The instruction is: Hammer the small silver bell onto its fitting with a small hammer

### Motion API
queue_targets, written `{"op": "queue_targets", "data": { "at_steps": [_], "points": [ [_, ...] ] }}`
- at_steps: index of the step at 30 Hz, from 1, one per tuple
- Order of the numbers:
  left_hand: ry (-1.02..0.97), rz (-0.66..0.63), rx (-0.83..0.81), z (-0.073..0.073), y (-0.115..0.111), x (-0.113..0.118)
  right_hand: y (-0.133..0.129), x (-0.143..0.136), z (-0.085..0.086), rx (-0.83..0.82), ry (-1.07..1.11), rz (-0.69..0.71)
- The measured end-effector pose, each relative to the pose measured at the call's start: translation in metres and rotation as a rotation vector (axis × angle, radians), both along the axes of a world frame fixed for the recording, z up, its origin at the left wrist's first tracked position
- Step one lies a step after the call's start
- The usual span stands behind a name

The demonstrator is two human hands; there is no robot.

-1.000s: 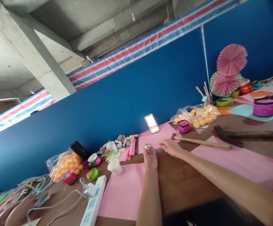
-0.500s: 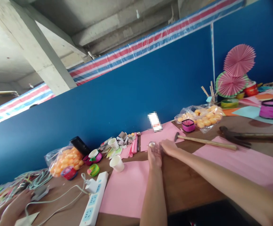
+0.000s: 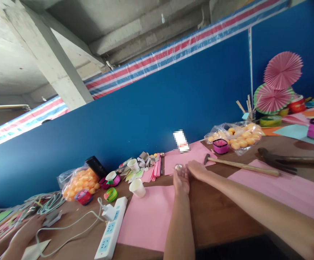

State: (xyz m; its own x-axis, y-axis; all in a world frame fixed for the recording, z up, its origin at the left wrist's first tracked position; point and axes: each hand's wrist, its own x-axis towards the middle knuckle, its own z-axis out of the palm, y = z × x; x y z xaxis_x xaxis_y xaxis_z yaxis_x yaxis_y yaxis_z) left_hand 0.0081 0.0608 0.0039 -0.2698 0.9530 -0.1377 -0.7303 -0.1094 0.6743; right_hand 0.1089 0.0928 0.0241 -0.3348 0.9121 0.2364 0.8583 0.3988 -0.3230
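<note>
My left hand (image 3: 181, 180) is palm up over the table, its fingers partly curled around a small shiny roundish object (image 3: 178, 167) at the fingertips. Right beside it, my right hand (image 3: 196, 169) is turned palm down with its fingers close together; its fingertips are too small and blurred to show what they hold, if anything. Behind both hands lies a pink sheet (image 3: 186, 157). Another pink sheet (image 3: 148, 220) is left of my left forearm, with a white paper cup (image 3: 137, 188) at its top edge.
A small hammer (image 3: 243, 166) and a claw hammer (image 3: 303, 159) lie at the right. A white power strip (image 3: 112, 227) with cables stands left of the sheet. Bags of orange balls (image 3: 82, 182) are on both sides. Another person's hands (image 3: 28, 231) are at the lower left.
The whole view has shifted slightly, so things appear a little farther right. My hands keep nearly the same pose beside each other.
</note>
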Motion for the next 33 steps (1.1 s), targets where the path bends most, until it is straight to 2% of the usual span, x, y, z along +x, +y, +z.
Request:
{"op": "queue_targets", "data": {
  "at_steps": [7,11,16,22,27,33],
  "points": [
    [0.047,-0.032,0.023,0.000,-0.003,0.000,-0.002,0.016,0.005,-0.010,0.224,0.039],
    [0.023,-0.067,0.047,-0.001,-0.004,0.002,-0.003,0.027,0.004,-0.011,0.445,0.061],
    [0.006,-0.071,0.080,-0.003,-0.005,0.006,-0.007,0.036,0.000,-0.049,0.755,0.010],
    [0.106,-0.102,0.131,-0.003,-0.006,0.010,-0.012,0.042,-0.008,-0.111,1.050,-0.007],
    [0.199,-0.106,0.183,-0.003,-0.007,0.013,-0.014,0.042,-0.011,-0.161,1.188,-0.013],
    [0.271,-0.106,0.178,-0.002,-0.009,0.014,-0.025,0.040,-0.008,-0.208,1.234,0.033]
  ]
}}
